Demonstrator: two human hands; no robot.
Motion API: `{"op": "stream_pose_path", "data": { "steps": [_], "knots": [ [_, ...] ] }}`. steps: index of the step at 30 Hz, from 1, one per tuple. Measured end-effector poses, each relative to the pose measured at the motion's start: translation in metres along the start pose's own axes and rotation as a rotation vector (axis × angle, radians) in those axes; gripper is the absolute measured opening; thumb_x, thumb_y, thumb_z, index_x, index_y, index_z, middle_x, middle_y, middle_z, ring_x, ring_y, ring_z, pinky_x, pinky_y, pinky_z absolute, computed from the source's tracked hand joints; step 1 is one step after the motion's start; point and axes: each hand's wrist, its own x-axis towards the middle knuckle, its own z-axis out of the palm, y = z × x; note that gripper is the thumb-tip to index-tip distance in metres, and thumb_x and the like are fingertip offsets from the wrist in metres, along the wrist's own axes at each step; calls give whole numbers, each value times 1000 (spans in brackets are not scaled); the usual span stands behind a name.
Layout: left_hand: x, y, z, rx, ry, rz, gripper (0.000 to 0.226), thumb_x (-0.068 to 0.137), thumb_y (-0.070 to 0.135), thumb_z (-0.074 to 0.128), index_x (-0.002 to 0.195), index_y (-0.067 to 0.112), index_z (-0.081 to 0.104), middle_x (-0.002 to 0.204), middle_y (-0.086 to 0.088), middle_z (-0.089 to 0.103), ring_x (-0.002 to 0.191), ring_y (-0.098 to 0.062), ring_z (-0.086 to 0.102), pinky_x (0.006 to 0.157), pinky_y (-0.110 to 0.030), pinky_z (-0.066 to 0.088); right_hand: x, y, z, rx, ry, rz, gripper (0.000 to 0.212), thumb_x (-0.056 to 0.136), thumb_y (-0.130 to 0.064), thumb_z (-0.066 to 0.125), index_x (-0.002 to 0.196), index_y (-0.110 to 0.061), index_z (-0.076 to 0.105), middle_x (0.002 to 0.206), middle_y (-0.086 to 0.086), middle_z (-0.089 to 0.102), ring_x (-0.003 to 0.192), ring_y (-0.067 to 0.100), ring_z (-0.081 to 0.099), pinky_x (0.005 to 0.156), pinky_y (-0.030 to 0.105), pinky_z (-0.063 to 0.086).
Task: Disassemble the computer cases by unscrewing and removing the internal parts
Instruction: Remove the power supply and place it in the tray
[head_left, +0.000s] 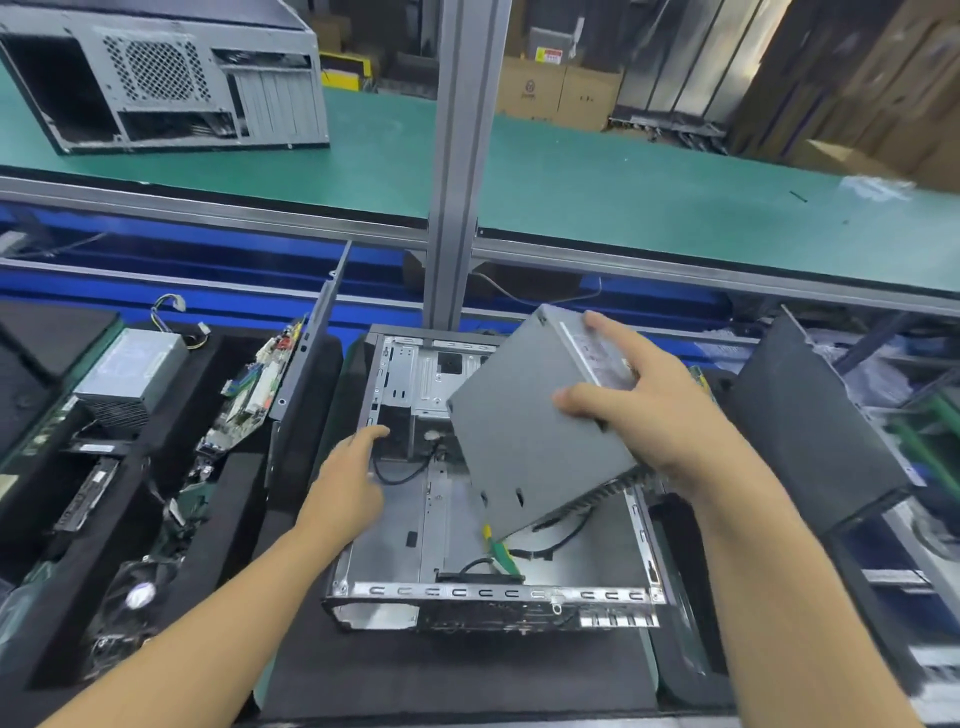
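Removal step: the right hand (639, 410) grips the power supply (530, 431) tilted above the open case (493, 592); the left hand (353, 467), fingers relaxed, rests at its wall; next, probably freeing the trailing cables (500, 553)

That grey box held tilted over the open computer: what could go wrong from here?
1. The power supply is tilted and gripped by the right hand alone, so it might slip and drop into the case.
2. Yellow and green cables run from under it into the case and could snag.
3. The left hand, at the case's left side, could be struck if the box falls.
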Motion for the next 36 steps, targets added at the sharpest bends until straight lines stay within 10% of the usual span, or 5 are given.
{"op": "stream_pose_path", "data": {
  "steps": [19,23,27,33,36],
  "knots": [
    [-10,-41,-36,60,71,-55,77,81,-10,43,140,39,41,94,0,60,55,-16,51,42,-25,34,-52,-20,-101,247,21,-247,75,60,-26,83,128,-52,63,110,-1,76,89,27,76,70,37,63],
    [-14,-34,-32,233,173,55,59,81,-4,59,134,22,52,146,-9,45,91,-30,61,67,-38,49,-58,-24,-99,288,-220,-278,79,53,-29,79,129,-47,64,115,4,75,92,31,76,68,39,62],
    [-12,-14,-21,433,307,223,56,68,19,79,122,15,65,137,-8,50,113,-40,52,89,-54,47,-61,-19,-81,340,-422,-248,80,56,-24,77,132,-43,63,122,8,72,100,33,74,72,39,62],
    [-17,-8,1,60,44,391,23,74,26,66,91,41,71,128,49,40,121,4,40,108,-40,28,-49,-2,-53,317,-380,-201,79,67,-16,78,137,-46,57,124,2,72,106,29,72,77,35,61],
    [-14,1,3,-325,-192,58,16,77,33,54,81,41,68,98,12,70,91,-20,66,92,-40,46,-38,6,-39,295,-281,-192,84,60,-19,84,135,-49,58,123,-3,72,106,25,72,79,34,59]
  ]
}}
